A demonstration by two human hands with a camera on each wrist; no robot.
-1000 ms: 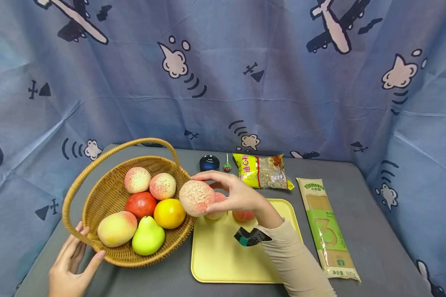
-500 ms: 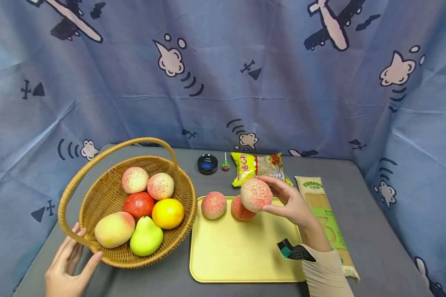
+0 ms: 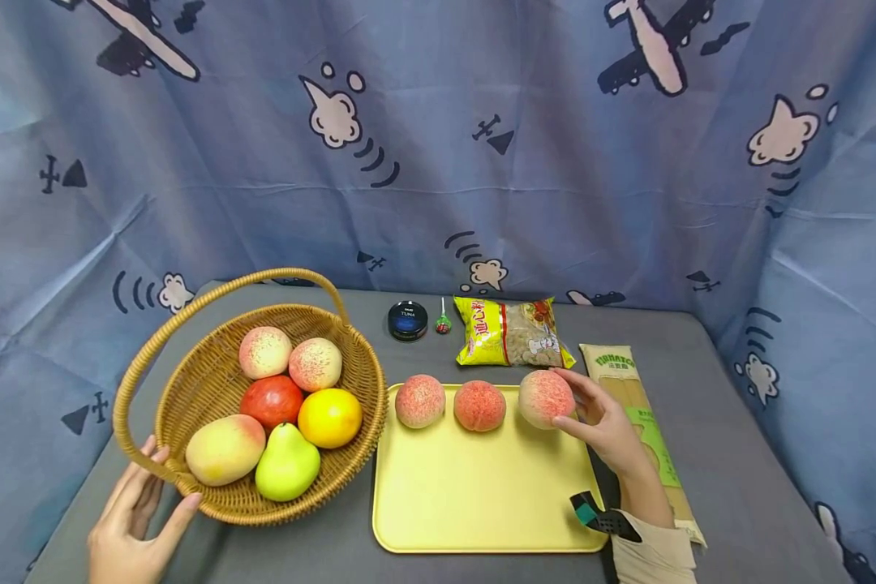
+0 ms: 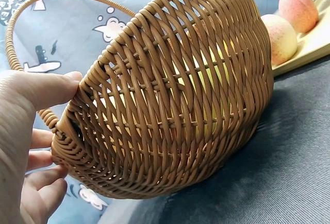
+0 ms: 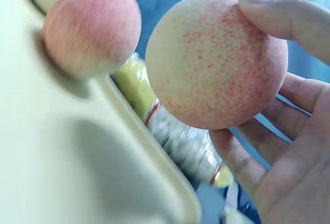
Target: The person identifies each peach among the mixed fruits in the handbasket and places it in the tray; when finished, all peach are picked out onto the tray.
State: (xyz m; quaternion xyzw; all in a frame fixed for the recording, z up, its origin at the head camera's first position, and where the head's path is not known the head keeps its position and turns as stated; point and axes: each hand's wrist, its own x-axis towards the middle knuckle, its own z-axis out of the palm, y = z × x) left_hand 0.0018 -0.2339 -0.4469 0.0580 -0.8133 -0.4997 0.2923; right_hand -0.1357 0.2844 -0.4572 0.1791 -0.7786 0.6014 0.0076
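My right hand (image 3: 604, 422) holds a pink-and-cream peach (image 3: 546, 399) between thumb and fingers, over the back right corner of the yellow tray (image 3: 482, 503). In the right wrist view that peach (image 5: 216, 62) appears slightly raised from the tray. Two other peaches, one at the left (image 3: 419, 401) and one in the middle (image 3: 479, 405), sit along the tray's back edge. My left hand (image 3: 135, 519) grips the near left rim of the wicker basket (image 3: 212, 377), thumb on one side and fingers on the other. The basket tilts toward me.
Inside the basket are two peaches (image 3: 316, 364), a red fruit (image 3: 272, 402), an orange (image 3: 330, 418), a mango (image 3: 225, 450) and a green pear (image 3: 287, 462). Behind the tray lie a tuna tin (image 3: 408, 321), a lollipop (image 3: 443, 323) and a pasta bag (image 3: 513, 334). Noodles (image 3: 642, 422) lie right.
My right hand has carried the peach from beside the basket rightward and down to the tray's back right corner, uncovering the other two peaches. My left hand keeps its grip on the basket.
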